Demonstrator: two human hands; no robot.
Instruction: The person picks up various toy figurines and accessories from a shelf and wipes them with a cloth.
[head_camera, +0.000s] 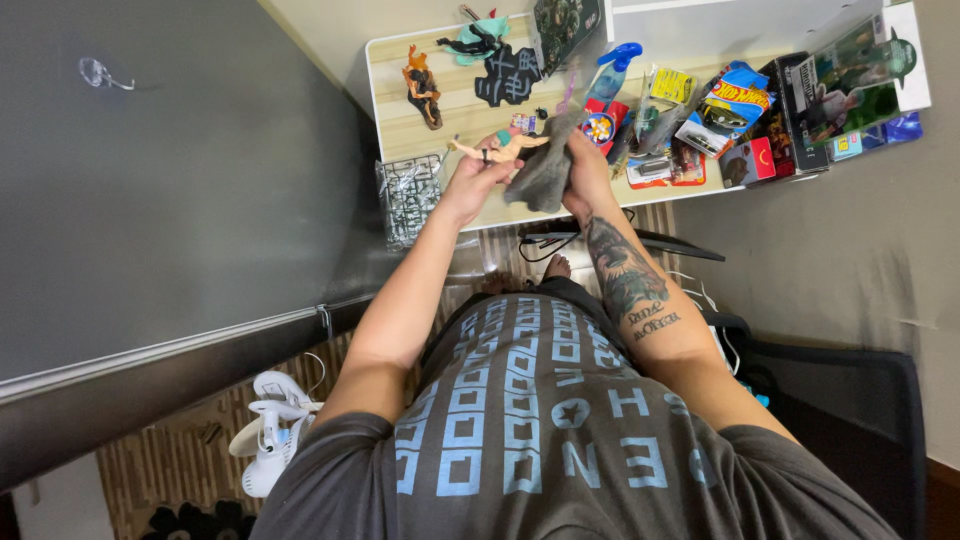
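My left hand (470, 182) grips a small tan figurine (500, 147) with outstretched arms, held over the near edge of a light wooden desk (455, 110). My right hand (585, 170) holds a grey cloth (543, 172) bunched up against the figurine. My right forearm bears a dark tattoo. Both hands meet above the desk edge.
On the desk stand an orange-haired figure (423, 88), a teal and black figure (478, 40), a black base piece (510, 75), a blue spray bottle (612, 68), boxed toys and toy-car packs (730, 105). A bag of grey plastic parts (408, 198) sits at the left edge. A white fan (272, 430) lies on the floor.
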